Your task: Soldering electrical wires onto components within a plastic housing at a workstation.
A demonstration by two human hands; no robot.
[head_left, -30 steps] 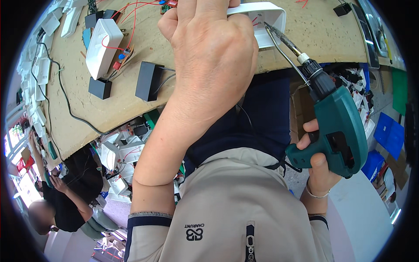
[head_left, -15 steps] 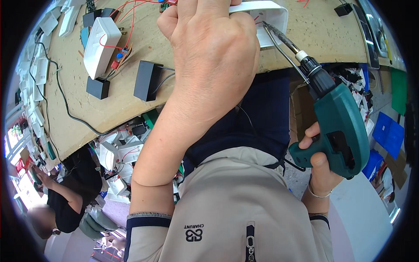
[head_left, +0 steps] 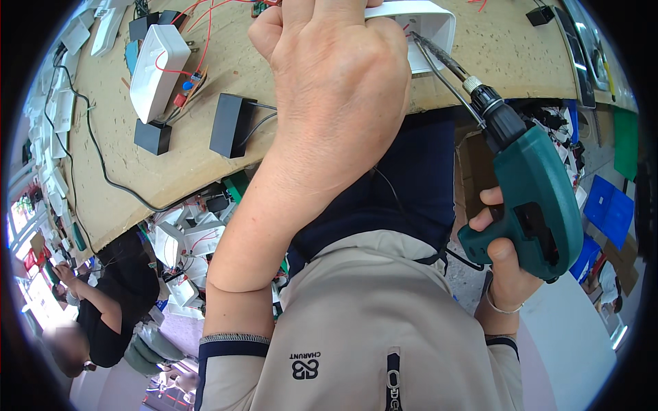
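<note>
A: What worries you around the white housing?

B: It lies toward the near edge of the counter, just right of the left hand. The tip of the green soldering gun reaches into it, close to a bit of red wire. If the tip is hot and drifts, it could mark the plastic or scorch the wire's covering. I can't tell whether they touch.

A: And the hands?

B: The right hand is wrapped around the gun's grip, well back from the tip, so a small wrist tremor would swing the tip widely. The left hand shows its back. Its fingertips are hidden, so I can't tell what they pinch, but a slip leftward by the tip could burn them.

A: Anything farther out?

B: A black cord runs beside the grip; if it belongs to the gun, a snag could jerk the tip. On the left, loose red leads and a black box with its cable lie near the left arm; a sweeping elbow or wrist could drag them.
</note>
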